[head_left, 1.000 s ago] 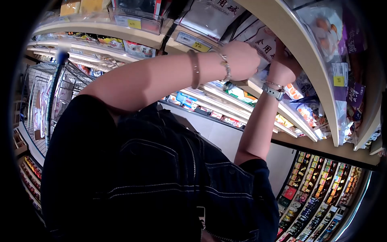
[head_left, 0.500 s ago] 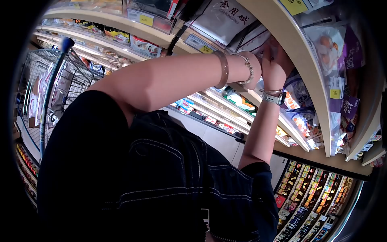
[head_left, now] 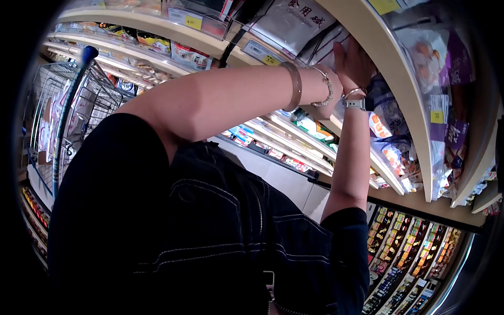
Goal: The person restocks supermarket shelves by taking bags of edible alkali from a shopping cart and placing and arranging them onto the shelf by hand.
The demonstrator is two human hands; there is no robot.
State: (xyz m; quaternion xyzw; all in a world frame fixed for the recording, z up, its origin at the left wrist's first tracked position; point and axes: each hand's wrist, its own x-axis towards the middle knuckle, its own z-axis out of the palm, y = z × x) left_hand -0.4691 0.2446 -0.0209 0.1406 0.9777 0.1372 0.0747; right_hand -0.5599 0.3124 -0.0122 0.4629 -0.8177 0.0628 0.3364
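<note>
Both my hands are at the shelf, close together, in front of white plastic packs. My right hand (head_left: 354,67), with a light-strapped watch (head_left: 357,104) at the wrist, reaches in under the shelf board with its thumb stretched up and apart. It overlaps a white pack (head_left: 332,43) with dark edging. My left hand (head_left: 326,92) lies just beside it, bent at the wrist, its fingers hidden from view. A bangle (head_left: 292,86) and a beaded bracelet (head_left: 328,86) circle that wrist. Next to them lies a clear-wrapped white bag (head_left: 294,26) with dark red characters.
Curved shelf boards (head_left: 401,68) with yellow price tags (head_left: 193,22) surround my hands. Purple packs (head_left: 458,134) fill the shelf at right. A wire shopping cart (head_left: 79,110) with a blue handle stands at left, holding white packages. Shelves of small packages (head_left: 404,247) are at lower right.
My right hand and forearm have shifted slightly, the wrist more upright and the thumb now clearly visible. My left hand has moved very little.
</note>
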